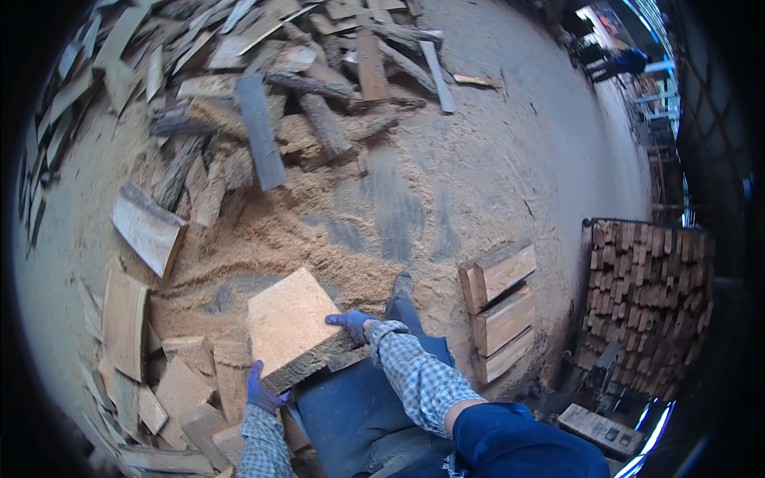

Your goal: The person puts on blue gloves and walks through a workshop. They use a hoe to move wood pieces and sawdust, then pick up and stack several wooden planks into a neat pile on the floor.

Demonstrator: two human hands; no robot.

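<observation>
A thick, pale wooden slab with a rough bark edge lies tilted in front of me, above my blue-clad lap. My left hand, in a purple glove, grips its near left corner, the fingers partly hidden by the wood. On its right edge sits my right hand, gloved the same way, with fingers on the top face and the rest of the grip out of sight. Left of the slab, a heap of cut wood blocks reaches close to my left arm.
Three squared blocks lie in a row at the right. Beyond them stands a tall stack of cut wood pieces in a metal frame. Offcuts and bark slabs pile up ahead over sawdust. A person is far off at upper right.
</observation>
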